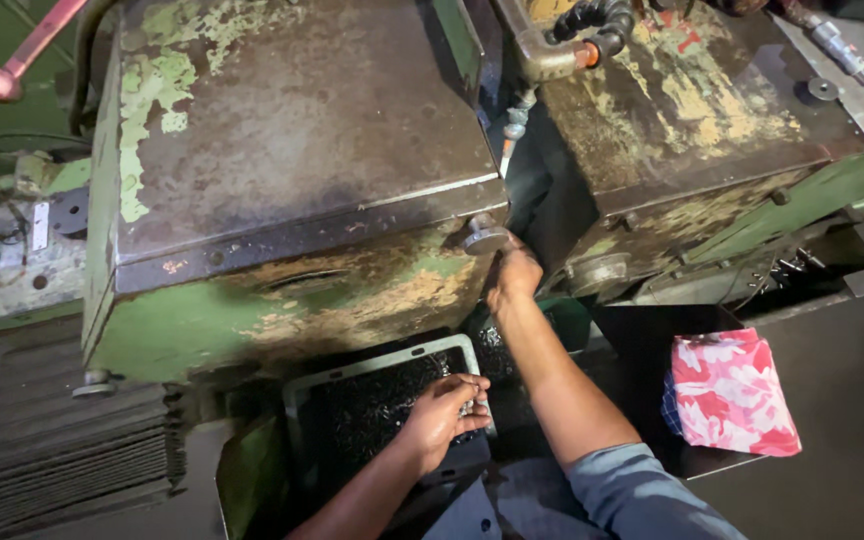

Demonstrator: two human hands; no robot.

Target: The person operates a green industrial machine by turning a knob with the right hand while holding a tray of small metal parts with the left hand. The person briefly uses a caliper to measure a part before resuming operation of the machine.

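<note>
My left hand (444,412) curls over the right rim of a grey tray (377,368) that sits low under an old green machine (282,190) and holds several small dark metal parts; the fingers close on a few small shiny pieces. My right hand (514,278) reaches up into the dark gap between the two machine housings, just below a round metal knob (483,238). Its fingers are hidden in shadow, so what it holds cannot be seen.
A second worn housing (682,110) stands to the right, with a black segmented coolant hose (597,25) above the gap. A red and white patterned cloth (727,392) lies on the dark ledge at right. A red-knobbed lever (7,75) sticks out top left.
</note>
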